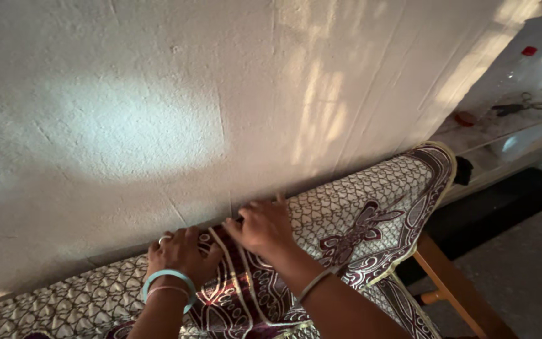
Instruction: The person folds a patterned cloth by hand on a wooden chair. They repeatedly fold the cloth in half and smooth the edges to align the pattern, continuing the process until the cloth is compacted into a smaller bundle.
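So both hands are pressed flat on the patterned cloth (pixel 359 213) by the wall (pixel 158 113), left hand (pixel 180 254) and right hand (pixel 265 227) gripping nothing.

There is a single view, taken from a camera worn on the person's head. It looks steeply down and forward, tilted so that the white wall (pixel 158 113) fills the upper frame on a slant. The view sits close: the left hand (pixel 180 254) and right hand (pixel 265 227) lie in the lower middle, forearms entering from the bottom edge. At the far right, a shelf (pixel 509 122) and a strip of floor (pixel 534 276) show farther off.
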